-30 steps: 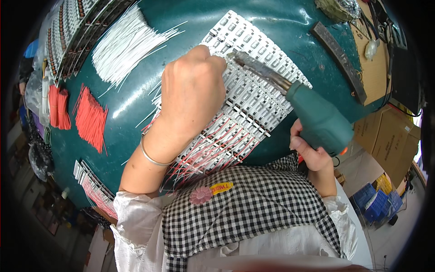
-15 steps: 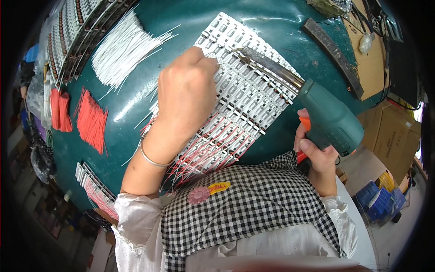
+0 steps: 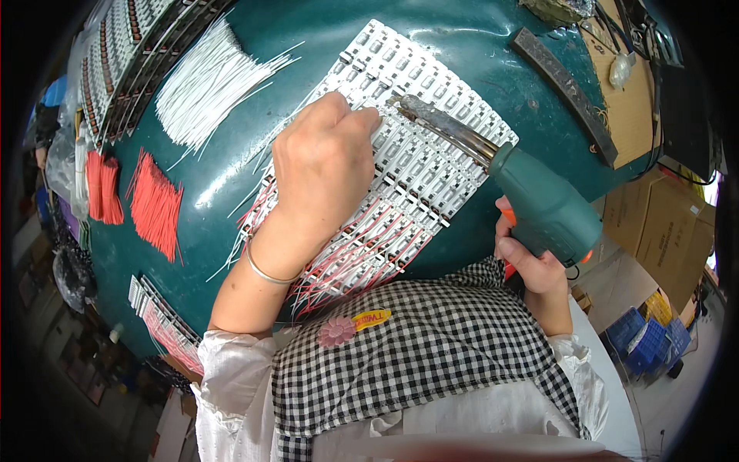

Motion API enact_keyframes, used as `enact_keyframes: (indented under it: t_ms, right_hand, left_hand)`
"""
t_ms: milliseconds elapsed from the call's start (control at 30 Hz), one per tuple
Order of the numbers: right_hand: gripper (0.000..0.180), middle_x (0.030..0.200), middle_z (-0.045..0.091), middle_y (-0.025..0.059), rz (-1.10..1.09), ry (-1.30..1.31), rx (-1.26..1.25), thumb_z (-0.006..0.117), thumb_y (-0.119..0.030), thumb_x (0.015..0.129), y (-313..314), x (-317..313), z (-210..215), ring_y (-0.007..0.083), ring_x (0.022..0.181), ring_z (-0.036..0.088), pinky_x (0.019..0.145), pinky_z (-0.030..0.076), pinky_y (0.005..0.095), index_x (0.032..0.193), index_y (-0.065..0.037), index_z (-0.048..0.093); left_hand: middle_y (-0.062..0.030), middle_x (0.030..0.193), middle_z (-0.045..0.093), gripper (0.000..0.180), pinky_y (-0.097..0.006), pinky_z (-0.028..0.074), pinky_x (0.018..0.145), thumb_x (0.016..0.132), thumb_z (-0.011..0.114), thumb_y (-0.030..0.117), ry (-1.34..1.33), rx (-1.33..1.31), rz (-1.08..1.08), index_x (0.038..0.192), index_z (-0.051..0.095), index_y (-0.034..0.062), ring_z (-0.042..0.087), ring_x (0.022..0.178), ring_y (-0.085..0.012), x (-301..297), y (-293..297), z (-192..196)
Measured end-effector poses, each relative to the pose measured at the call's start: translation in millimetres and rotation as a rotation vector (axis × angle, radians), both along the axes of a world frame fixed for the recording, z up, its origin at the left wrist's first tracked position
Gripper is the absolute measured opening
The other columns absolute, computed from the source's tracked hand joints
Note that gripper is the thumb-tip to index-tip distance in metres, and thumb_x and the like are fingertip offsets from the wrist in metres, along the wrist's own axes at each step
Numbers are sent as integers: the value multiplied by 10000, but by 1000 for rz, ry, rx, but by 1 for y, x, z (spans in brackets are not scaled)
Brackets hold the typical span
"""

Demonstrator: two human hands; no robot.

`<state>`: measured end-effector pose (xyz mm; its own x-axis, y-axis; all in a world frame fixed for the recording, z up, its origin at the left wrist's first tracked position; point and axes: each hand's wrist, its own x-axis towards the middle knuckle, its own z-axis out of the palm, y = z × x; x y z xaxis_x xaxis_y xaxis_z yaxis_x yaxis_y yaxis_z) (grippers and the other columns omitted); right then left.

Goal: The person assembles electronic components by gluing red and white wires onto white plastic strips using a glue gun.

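A white panel of small circuit boards (image 3: 454,115) lies slantwise on the green table, with rows of small metal parts. Red and white wires (image 3: 350,258) trail off its near and left sides. Over the panel's left part my left hand (image 3: 323,162) is closed in a pinch; its fingertips are hidden, so what they hold cannot be made out. My right hand (image 3: 535,266) grips a green soldering gun (image 3: 546,204) with an orange trigger. The gun's dark tip reaches left over the panel, a little right of my left fingers.
Bundles of white wires (image 3: 212,85) and red wires (image 3: 156,206) lie on the left. Stacked boards (image 3: 115,65) stand at the far left, and a smaller wired stack (image 3: 164,323) sits nearer. A dark curved bar (image 3: 566,96) lies at right, before cardboard boxes (image 3: 662,231).
My left hand has shifted slightly right and toward me over the panel. The soldering gun, in my right hand, has moved a little left, with its tip slightly lower.
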<state>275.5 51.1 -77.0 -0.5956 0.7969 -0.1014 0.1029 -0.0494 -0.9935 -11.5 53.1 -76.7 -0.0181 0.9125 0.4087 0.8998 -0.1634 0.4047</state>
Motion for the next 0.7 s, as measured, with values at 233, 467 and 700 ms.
enact_keyframes:
  t_ms: [233, 467, 700]
  right_hand:
    - [356, 793, 578, 91, 18, -15, 136, 634, 17, 780, 5, -10, -2, 140, 614, 557, 532, 460, 248, 1120, 32, 528]
    - [312, 845, 576, 108, 125, -56, 313, 617, 34, 783, 12, -12, -3, 152, 626, 562, 549, 477, 271, 1081, 21, 524]
    - [201, 885, 643, 85, -199, 102, -133, 676, 25, 755, 6, -28, 21, 171, 726, 585, 632, 473, 302, 951, 10, 636]
  left_hand:
    - [-68, 631, 533, 95, -339, 449, 497, 703, 737, 15, 23, -40, -2, 791, 717, 43, 559, 546, -236, -2, 4, 5]
    - [-89, 629, 500, 94, -375, 446, 507, 668, 668, -8, 15, -90, -13, 745, 693, 40, 550, 568, -262, -3, 5, 7]
    - [-103, 641, 484, 95, -397, 455, 518, 638, 608, -21, 6, -94, -17, 695, 663, 30, 550, 590, -280, -7, 6, 9]
